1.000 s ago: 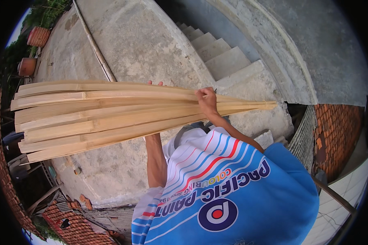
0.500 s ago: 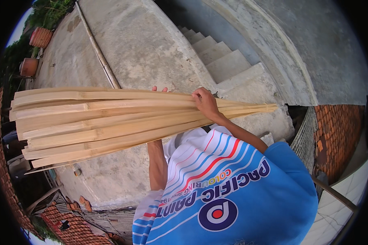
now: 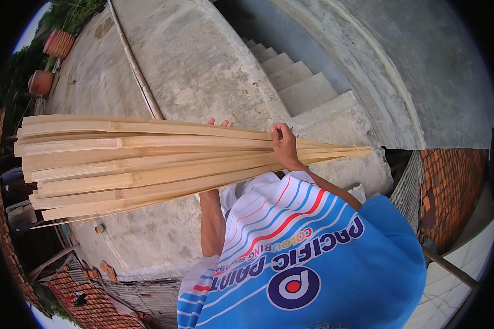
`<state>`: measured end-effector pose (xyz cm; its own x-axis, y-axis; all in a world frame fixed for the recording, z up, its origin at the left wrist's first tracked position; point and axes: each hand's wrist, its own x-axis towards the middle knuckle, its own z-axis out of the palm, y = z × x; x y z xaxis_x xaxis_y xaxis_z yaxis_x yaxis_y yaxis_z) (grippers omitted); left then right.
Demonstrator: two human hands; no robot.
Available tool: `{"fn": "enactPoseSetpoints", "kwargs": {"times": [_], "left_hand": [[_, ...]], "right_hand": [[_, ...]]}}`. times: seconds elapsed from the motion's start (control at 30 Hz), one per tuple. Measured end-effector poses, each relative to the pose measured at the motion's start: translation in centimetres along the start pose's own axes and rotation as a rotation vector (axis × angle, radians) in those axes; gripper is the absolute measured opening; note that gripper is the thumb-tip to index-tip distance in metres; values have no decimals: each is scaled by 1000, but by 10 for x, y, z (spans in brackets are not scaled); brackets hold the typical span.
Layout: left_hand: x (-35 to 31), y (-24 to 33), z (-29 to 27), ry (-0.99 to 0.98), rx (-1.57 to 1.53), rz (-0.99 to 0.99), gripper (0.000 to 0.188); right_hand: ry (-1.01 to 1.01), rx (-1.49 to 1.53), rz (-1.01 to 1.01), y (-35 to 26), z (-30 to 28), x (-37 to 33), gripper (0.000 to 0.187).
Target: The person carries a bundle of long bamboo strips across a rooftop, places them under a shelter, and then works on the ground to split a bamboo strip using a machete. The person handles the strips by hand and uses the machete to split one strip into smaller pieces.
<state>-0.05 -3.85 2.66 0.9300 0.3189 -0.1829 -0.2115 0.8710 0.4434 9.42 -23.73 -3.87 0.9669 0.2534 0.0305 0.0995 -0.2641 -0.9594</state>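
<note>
A long bundle of pale bamboo strips [image 3: 137, 164] lies across in front of me, fanned wide at the left and gathered to a narrow end at the right. My left hand [image 3: 218, 122] holds it from below; only fingertips show past the far edge, and the strips hide the palm. On top, toward the narrow end, rests my right hand [image 3: 284, 143]. Its fingers are bent and pinched together. A small dark thin bit shows beside these fingers; what they hold is too small to make out.
Beyond the bundle spreads a rough concrete floor [image 3: 203, 66] with a long pole [image 3: 132, 60] on it. Concrete steps [image 3: 307, 90] descend at the far right. Reddish pots [image 3: 40, 83] stand far left. Tiled roofs [image 3: 455, 189] lie past the floor's edges.
My right hand has shifted slightly right along the strips and turned more upright, its fingers still bent. The narrow end has dipped slightly; my left hand has hardly moved.
</note>
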Motion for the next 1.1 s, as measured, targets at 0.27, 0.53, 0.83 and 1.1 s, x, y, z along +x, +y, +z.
{"fn": "enactPoseSetpoints", "kwargs": {"times": [0.27, 0.53, 0.83, 1.1], "left_hand": [[-4, 6, 13, -55, -137, -40, 81], [-18, 21, 14, -107, -116, 21, 81], [-21, 24, 10, -119, -113, 47, 81], [-25, 25, 0, -113, -125, 65, 80]], "right_hand": [[-165, -3, -141, -39, 22, 16, 12], [-340, 176, -631, -202, 85, 49, 12], [-416, -8, -979, -232, 136, 63, 12], [-328, 244, -845, -268, 123, 76, 11]]}}
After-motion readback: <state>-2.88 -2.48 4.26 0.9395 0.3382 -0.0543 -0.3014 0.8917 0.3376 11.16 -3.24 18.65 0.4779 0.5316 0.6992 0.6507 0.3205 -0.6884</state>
